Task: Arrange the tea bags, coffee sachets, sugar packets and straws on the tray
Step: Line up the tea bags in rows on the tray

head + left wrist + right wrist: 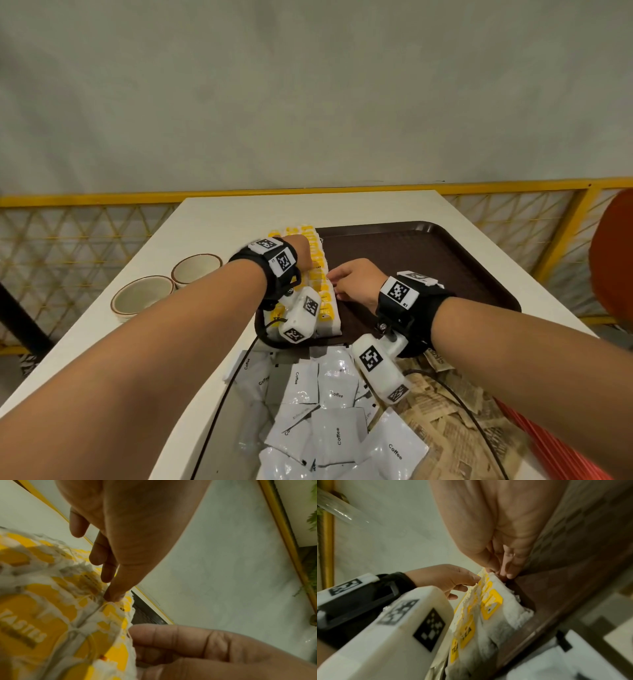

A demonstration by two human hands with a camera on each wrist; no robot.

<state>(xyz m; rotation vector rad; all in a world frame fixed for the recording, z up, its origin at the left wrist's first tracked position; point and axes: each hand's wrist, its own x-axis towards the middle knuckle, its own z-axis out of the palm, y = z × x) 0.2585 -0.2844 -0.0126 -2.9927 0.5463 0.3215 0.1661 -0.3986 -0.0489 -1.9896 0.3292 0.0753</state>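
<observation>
A row of tea bags with yellow tags lies along the left edge of the brown tray. My left hand rests on the row from the left, its straight fingers touching the tags. My right hand presses the row's right side with straight fingers. White coffee sachets lie in a loose heap in front of the tray. Brown printed sugar packets are heaped to their right. Red straws lie at the bottom right, partly under my right forearm.
Two empty cream bowls stand on the white table, left of the tray. A red chair is at the right edge. A yellow railing runs behind the table. The tray's right part is bare.
</observation>
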